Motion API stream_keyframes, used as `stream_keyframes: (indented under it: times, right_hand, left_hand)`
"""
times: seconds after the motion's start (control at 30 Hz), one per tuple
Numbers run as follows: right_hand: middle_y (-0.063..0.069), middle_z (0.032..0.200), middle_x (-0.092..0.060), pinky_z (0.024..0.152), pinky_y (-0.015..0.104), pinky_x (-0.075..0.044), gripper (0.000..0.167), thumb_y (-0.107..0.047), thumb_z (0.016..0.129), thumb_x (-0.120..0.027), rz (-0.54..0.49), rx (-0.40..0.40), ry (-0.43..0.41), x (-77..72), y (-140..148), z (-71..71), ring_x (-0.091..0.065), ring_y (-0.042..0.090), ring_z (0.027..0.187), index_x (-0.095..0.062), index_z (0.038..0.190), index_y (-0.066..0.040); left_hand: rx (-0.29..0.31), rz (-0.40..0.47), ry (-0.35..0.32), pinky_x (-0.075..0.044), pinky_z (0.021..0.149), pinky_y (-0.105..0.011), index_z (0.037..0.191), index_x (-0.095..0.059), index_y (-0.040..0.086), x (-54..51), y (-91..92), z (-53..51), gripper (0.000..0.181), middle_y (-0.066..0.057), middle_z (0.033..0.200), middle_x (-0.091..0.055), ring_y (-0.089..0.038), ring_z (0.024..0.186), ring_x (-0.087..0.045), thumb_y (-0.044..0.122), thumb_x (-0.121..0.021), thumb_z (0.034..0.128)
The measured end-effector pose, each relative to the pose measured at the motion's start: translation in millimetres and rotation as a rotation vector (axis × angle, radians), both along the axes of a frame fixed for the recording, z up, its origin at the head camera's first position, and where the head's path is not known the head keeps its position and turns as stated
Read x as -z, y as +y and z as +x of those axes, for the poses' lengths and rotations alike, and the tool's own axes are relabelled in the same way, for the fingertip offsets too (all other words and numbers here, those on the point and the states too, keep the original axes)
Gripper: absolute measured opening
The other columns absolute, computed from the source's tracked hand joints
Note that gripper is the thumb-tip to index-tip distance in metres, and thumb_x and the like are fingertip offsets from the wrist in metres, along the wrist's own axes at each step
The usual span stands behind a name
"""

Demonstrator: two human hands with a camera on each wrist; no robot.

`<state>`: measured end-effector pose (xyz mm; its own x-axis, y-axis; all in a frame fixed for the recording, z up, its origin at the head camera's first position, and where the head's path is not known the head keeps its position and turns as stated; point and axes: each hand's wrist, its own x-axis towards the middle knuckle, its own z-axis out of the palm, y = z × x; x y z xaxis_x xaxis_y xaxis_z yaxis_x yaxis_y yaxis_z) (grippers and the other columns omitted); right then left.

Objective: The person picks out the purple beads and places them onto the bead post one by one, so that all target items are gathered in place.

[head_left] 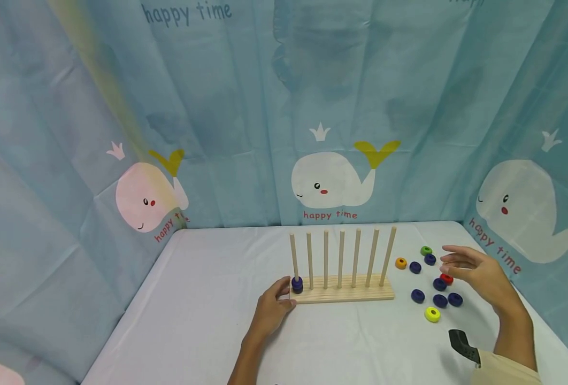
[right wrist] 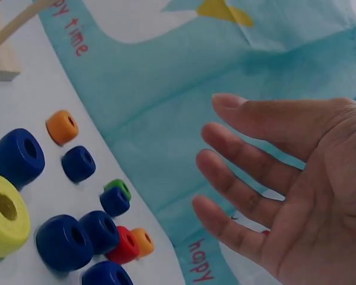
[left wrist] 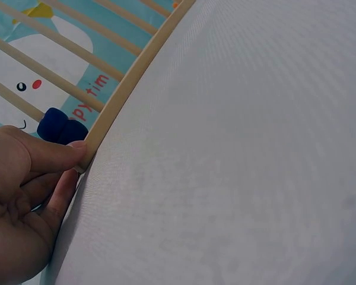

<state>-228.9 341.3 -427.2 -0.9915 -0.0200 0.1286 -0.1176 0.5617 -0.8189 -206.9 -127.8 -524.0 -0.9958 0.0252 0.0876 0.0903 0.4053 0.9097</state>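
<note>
A wooden peg rack (head_left: 346,294) with several upright pegs stands on the white table. Two dark blue beads (head_left: 297,285) are stacked on its leftmost peg. My left hand (head_left: 268,310) grips the left end of the base; in the left wrist view the thumb (left wrist: 62,155) lies on the base's edge beside those beads. To the right of the rack, my right hand (head_left: 481,272) hovers over loose beads, nearest the red bead (head_left: 446,279) in the head view. Its fingers (right wrist: 240,184) are spread and loosely bent, with nothing between them.
Loose beads lie right of the rack: a yellow bead (head_left: 432,314), an orange bead (head_left: 400,263), a green bead (head_left: 426,250) and several blue ones (head_left: 417,295). A second orange bead (right wrist: 143,241) sits behind the red one. A whale-print curtain (head_left: 245,107) borders the table.
</note>
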Motion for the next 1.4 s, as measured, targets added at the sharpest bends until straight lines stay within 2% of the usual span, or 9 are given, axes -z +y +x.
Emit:
stream_keyframes:
  times: [0.2, 0.3, 0.4, 0.5, 0.73, 0.9, 1.07, 1.2, 1.4]
  right_hand:
    - [0.023, 0.127, -0.059, 0.091, 0.069, -0.037, 0.072, -0.035, 0.09, -0.07, 0.027, -0.018, -0.099, 10.3, 11.7, 0.1, -0.06, -0.006, 0.092, -0.039, 0.145, -0.001]
    - [0.026, 0.133, -0.054, 0.091, 0.069, -0.038, 0.075, -0.036, 0.089, -0.07, 0.05, -0.011, -0.158, 15.0, 17.4, 0.8, -0.064, 0.016, 0.105, -0.038, 0.147, -0.001]
    - [0.026, 0.136, -0.052, 0.089, 0.071, -0.037, 0.076, -0.037, 0.088, -0.071, 0.074, -0.012, -0.21, 17.7, 22.5, 2.0, -0.054, 0.042, 0.118, -0.038, 0.148, -0.003]
    - [0.027, 0.136, -0.051, 0.088, 0.072, -0.037, 0.076, -0.036, 0.088, -0.071, 0.095, -0.021, -0.251, 19.7, 26.7, 2.5, -0.047, 0.049, 0.123, -0.037, 0.148, -0.004]
    - [0.026, 0.133, -0.054, 0.085, 0.066, -0.043, 0.075, -0.033, 0.087, -0.071, 0.14, -0.028, -0.313, 25.3, 34.5, 1.0, -0.051, 0.048, 0.118, -0.038, 0.147, -0.002]
    - [0.025, 0.13, -0.057, 0.085, 0.059, -0.048, 0.079, -0.031, 0.083, -0.076, 0.125, -0.035, -0.351, 31.4, 38.0, -1.0, -0.056, 0.044, 0.113, -0.039, 0.145, 0.001]
    - [0.026, 0.125, -0.06, 0.081, 0.049, -0.053, 0.072, -0.019, 0.082, -0.076, 0.107, -0.028, -0.359, 37.4, 39.9, -3.9, -0.062, 0.038, 0.105, -0.042, 0.141, 0.006]
    - [0.024, 0.123, -0.06, 0.078, 0.042, -0.055, 0.068, -0.011, 0.081, -0.075, 0.076, -0.009, -0.381, 40.1, 40.3, -6.3, -0.063, 0.034, 0.102, -0.045, 0.14, 0.005]
    - [0.02, 0.119, -0.064, 0.076, 0.041, -0.055, 0.063, -0.009, 0.078, -0.075, 0.078, 0.006, -0.427, 43.0, 41.1, -8.6, -0.063, 0.03, 0.099, -0.052, 0.135, 0.003]
  left_hand:
    - [-0.008, -0.006, -0.014, -0.046, 0.096, -0.044, 0.143, -0.049, 0.014, 0.2, 0.0, -0.2, 0.06, -0.005, 0.129, -0.061, -0.022, 0.115, -0.058, 0.011, -0.07, 0.0865]
    - [-0.006, -0.002, -0.012, -0.047, 0.095, -0.043, 0.143, -0.049, 0.014, 0.6, 0.0, -0.5, 0.061, -0.005, 0.13, -0.06, -0.022, 0.116, -0.058, 0.01, -0.07, 0.0864]
    - [-0.004, 0.004, -0.013, -0.046, 0.096, -0.043, 0.143, -0.049, 0.013, 0.8, -0.1, -0.5, 0.061, -0.006, 0.131, -0.059, -0.022, 0.115, -0.058, 0.01, -0.07, 0.0863]
    - [0.002, 0.007, -0.011, -0.046, 0.095, -0.044, 0.143, -0.049, 0.012, 0.7, -0.3, -0.4, 0.061, -0.008, 0.131, -0.059, -0.023, 0.114, -0.059, 0.009, -0.07, 0.086]
    - [-0.001, 0.015, -0.037, -0.046, 0.096, -0.04, 0.144, -0.048, 0.015, -0.4, -0.4, 0.7, 0.061, -0.004, 0.134, -0.058, -0.02, 0.117, -0.057, 0.01, -0.07, 0.0864]
    - [0.01, 0.026, -0.021, -0.048, 0.095, -0.039, 0.143, -0.048, 0.014, 0.7, -0.4, 0.1, 0.06, -0.006, 0.135, -0.057, -0.022, 0.117, -0.057, 0.009, -0.069, 0.0869]
    - [0.011, 0.02, -0.024, -0.047, 0.096, -0.039, 0.144, -0.048, 0.014, 0.3, -0.5, 0.1, 0.061, -0.005, 0.136, -0.056, -0.022, 0.119, -0.056, 0.009, -0.069, 0.0871]
    - [0.006, 0.014, -0.029, -0.046, 0.097, -0.041, 0.144, -0.047, 0.014, -0.8, -0.6, 0.2, 0.061, -0.004, 0.135, -0.057, -0.021, 0.119, -0.056, 0.009, -0.069, 0.0868]
    - [0.0, 0.019, -0.042, -0.046, 0.096, -0.042, 0.144, -0.048, 0.016, -1.1, 0.0, 1.2, 0.061, -0.005, 0.135, -0.056, -0.023, 0.118, -0.057, 0.01, -0.069, 0.0867]
